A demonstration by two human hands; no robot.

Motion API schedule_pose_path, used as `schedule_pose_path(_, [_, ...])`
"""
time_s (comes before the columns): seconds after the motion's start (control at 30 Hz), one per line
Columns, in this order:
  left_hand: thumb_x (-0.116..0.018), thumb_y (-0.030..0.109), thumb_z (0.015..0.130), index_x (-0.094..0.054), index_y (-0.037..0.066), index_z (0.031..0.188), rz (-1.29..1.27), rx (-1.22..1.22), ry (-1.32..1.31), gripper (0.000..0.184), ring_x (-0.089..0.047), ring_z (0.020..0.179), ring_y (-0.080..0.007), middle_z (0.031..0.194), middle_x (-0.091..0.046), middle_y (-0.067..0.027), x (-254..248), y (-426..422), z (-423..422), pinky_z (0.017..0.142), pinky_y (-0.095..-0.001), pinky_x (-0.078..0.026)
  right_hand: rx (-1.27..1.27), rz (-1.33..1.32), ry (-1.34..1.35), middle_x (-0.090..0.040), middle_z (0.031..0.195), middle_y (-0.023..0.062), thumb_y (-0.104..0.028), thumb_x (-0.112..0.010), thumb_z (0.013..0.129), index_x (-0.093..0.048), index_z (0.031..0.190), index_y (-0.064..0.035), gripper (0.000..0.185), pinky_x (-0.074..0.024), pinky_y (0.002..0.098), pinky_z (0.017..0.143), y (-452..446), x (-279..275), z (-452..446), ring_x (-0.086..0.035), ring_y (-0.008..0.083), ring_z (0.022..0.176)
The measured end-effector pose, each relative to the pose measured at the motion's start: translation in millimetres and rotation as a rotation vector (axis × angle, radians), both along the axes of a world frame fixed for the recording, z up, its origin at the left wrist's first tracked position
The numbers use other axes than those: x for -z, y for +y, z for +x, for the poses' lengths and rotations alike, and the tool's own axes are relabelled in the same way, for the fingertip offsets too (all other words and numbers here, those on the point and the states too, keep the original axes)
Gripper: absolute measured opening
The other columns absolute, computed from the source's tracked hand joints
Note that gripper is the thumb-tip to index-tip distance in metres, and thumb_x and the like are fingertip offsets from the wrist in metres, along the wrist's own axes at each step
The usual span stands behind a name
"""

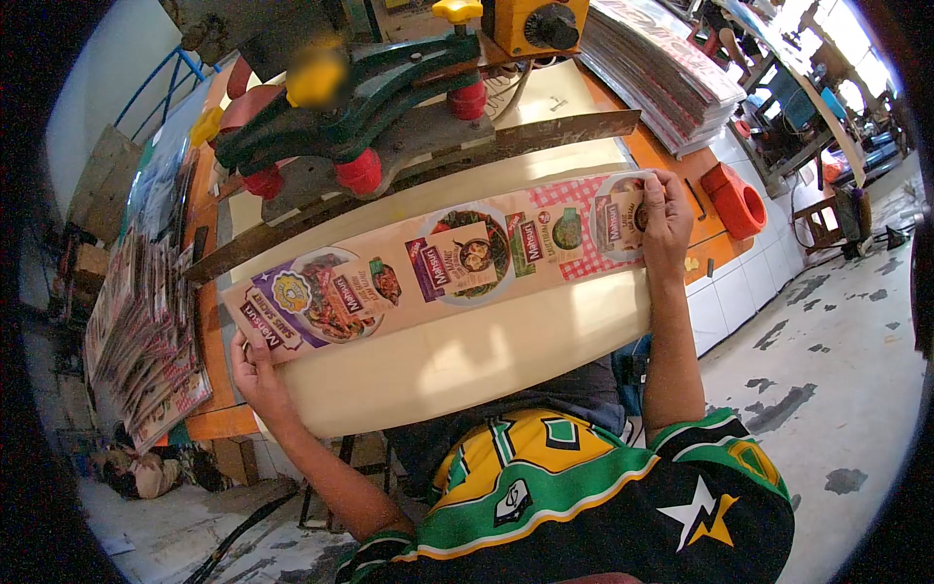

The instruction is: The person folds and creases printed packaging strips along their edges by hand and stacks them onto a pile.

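Observation:
A long printed strip [525, 282] with food bowls and brand labels lies across the cream work surface [467, 350] in front of me. My left hand [259, 378] grips its lower left end, thumb on top. At the opposite end, my right hand [665, 219] pinches the right edge, also thumb uppermost; the fingers beneath are hidden. Between both hands the strip is stretched out nearly flat, slanting up to the right. Just beyond its far edge runs a long metal bar [574, 134], under a dark green machine arm [389, 102] with red fittings [358, 172].
A yellow control box [537, 27] with a black dial stands behind the bar. Stacked printed sheets [671, 73] sit at the back right, and a leaning pile of printed pieces [146, 331] is at left. A red-orange ring-shaped object [735, 200] rests right of my right hand.

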State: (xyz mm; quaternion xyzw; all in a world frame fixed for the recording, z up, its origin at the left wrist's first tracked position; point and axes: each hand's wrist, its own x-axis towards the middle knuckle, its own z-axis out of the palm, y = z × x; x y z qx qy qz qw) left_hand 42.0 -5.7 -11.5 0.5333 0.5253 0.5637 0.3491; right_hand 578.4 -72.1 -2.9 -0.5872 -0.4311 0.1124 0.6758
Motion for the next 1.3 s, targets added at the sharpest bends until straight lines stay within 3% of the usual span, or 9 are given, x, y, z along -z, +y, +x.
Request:
schedule_pose_path(0.13, [-0.059,0.030,0.103,-0.057,0.003,0.122,-0.002,-0.032,0.015,0.033,-0.064,0.092,-0.0136,0.106,-0.068,-0.0062,-2,-1,5,0.081,-0.0287,-0.052,-0.011,-0.001,-0.010,-0.066,0.090,0.0016,-0.024,-0.053,0.106,-0.063,0.111,0.0004,0.026,-0.0469,0.0215,0.068,-1,-2,0,-0.057,0.0052,0.078])
schedule_pose_path(0.23, [-0.061,0.031,0.102,-0.055,-0.002,0.125,-0.019,-0.037,0.014,0.041,-0.063,0.094,-0.0117,0.108,-0.068,-0.0082,0,-1,2,0.084,-0.0276,-0.051,-0.008,-0.004,-0.026,-0.066,0.092,0.0022,-0.024,-0.053,0.106,-0.063,0.112,0.0003,0.027,-0.0474,0.0222,0.069,-1,-2,0,-0.057,0.0058,0.079])
schedule_pose_path(0.67, [-0.062,0.029,0.102,-0.055,-0.002,0.124,-0.009,-0.019,-0.013,0.038,-0.063,0.093,-0.0112,0.107,-0.068,-0.0080,1,0,1,0.083,-0.0274,-0.052,0.019,-0.022,-0.047,-0.065,0.087,0.0000,-0.025,-0.054,0.106,-0.064,0.109,-0.0012,0.026,-0.0440,0.0214,0.062,-1,-4,-1,-0.054,0.0045,0.073])
schedule_pose_path(0.73, [-0.059,0.030,0.104,-0.058,0.003,0.120,0.006,-0.025,0.027,0.031,-0.064,0.092,-0.0131,0.106,-0.069,-0.0062,1,0,2,0.080,-0.0283,-0.052,0.021,-0.024,-0.047,-0.065,0.086,-0.0001,-0.025,-0.054,0.106,-0.064,0.109,-0.0014,0.026,-0.0438,0.0215,0.062,-1,-3,-1,-0.054,0.0044,0.073])
schedule_pose_path(0.9, [-0.060,0.029,0.103,-0.057,0.001,0.122,-0.007,-0.020,-0.017,0.035,-0.064,0.092,-0.0119,0.106,-0.069,-0.0069,0,0,3,0.081,-0.0276,-0.052,0.042,0.001,-0.076,-0.064,0.086,-0.0001,-0.026,-0.054,0.106,-0.064,0.108,-0.0017,0.026,-0.0430,0.0215,0.062,2,5,5,-0.052,0.0042,0.072])
schedule_pose_path(1.2, [-0.060,0.030,0.103,-0.054,-0.003,0.125,-0.004,-0.021,0.032,0.040,-0.062,0.097,-0.0116,0.109,-0.067,-0.0078,-5,-2,5,0.086,-0.0274,-0.050,0.049,-0.019,-0.069,-0.064,0.087,0.0000,-0.027,-0.054,0.106,-0.064,0.108,-0.0013,0.027,-0.0450,0.0212,0.066,-1,-5,-3,-0.054,0.0050,0.075])
schedule_pose_path(1.3, [-0.059,0.030,0.104,-0.055,-0.003,0.125,0.004,-0.022,0.052,0.040,-0.062,0.097,-0.0115,0.110,-0.067,-0.0079,-3,-2,4,0.087,-0.0275,-0.050,0.023,-0.087,-0.039,-0.064,0.094,0.0013,-0.024,-0.052,0.107,-0.062,0.109,-0.0002,0.026,-0.0469,0.0203,0.077,-4,-8,-3,-0.057,0.0059,0.085])
